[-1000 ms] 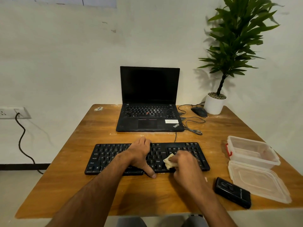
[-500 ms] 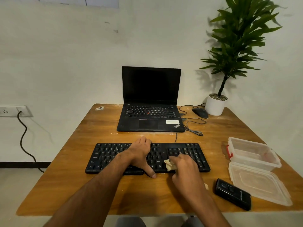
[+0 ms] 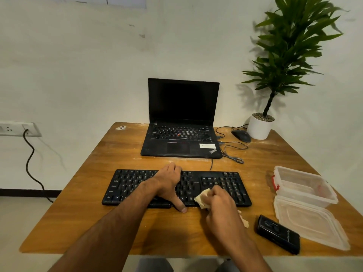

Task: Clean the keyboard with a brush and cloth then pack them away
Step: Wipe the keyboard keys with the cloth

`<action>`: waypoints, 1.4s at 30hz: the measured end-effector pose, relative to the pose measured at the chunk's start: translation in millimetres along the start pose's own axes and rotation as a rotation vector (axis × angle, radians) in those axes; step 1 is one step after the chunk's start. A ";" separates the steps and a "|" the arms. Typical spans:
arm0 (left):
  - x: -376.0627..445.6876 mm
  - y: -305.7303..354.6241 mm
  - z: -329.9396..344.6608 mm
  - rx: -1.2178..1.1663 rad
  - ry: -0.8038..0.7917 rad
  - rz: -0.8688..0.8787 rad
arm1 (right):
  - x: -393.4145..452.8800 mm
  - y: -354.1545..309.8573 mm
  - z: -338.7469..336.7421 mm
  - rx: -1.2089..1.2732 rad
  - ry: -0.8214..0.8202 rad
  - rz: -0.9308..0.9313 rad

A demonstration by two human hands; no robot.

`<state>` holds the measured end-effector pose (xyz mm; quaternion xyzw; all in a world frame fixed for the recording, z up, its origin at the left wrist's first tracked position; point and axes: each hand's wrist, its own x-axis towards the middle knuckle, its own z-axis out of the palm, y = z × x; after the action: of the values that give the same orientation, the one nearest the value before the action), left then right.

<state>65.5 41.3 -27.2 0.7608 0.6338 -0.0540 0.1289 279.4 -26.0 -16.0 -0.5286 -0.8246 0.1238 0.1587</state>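
Wooden desk [image 3: 110,218] | left hand [image 3: 169,185] flat, steadying keyboard [image 3: 231,183]; right hand [image 3: 220,203] clutches cloth [image 3: 202,198]

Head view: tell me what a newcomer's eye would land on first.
First, the two hands at the black keyboard near the table's front: the left hand rests flat across its middle, while the right hand grips a pale cloth against the keys at its right. Behind it stands an open laptop with a dark screen, and a tall potted plant fills the far right corner.
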 end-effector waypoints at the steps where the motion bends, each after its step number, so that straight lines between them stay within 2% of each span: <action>1: 0.1 -0.2 0.0 0.001 -0.002 -0.001 | -2.1 2.8 -4.1 0.019 -0.017 0.015; 3: 0.1 -0.2 0.5 0.000 -0.004 -0.002 | -4.5 8.4 -16.0 0.042 -0.026 0.066; 6: 0.4 -0.2 0.1 -0.007 -0.007 -0.003 | 3.1 13.1 -21.0 0.017 0.068 0.103; 8: 0.8 -0.2 0.8 -0.001 -0.004 -0.005 | 6.2 4.8 -14.4 0.039 0.085 0.042; 12: 1.2 -0.9 2.0 0.014 0.003 0.000 | 2.6 -13.2 8.0 -0.011 0.020 -0.120; 18: 2.3 -2.9 2.8 0.004 0.004 0.005 | 0.8 2.9 -13.8 0.007 -0.014 -0.013; 22: 4.0 1.1 -1.4 0.059 -0.026 0.005 | 9.4 20.8 -15.6 -0.025 0.145 0.116; 26: 9.8 23.4 -3.5 0.113 -0.021 0.041 | 7.8 17.4 -2.6 -0.011 0.089 0.098; 30: 17.7 42.8 0.0 0.049 0.024 0.063 | 11.0 15.4 -6.7 0.042 0.122 0.107; 33: 20.7 40.1 1.9 0.020 0.033 0.057 | 9.8 11.3 -6.8 -0.023 0.071 0.099; 36: 21.4 35.9 5.6 0.022 0.033 0.050 | 7.0 12.5 -9.8 -0.046 0.014 0.166; 42: 26.0 37.1 4.9 0.029 0.017 0.063 | 27.8 5.9 -15.5 -0.053 0.021 0.280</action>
<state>107.1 58.6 -33.6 0.7825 0.6097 -0.0527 0.1144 279.6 2.4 -0.3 -0.6439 -0.7440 0.1174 0.1344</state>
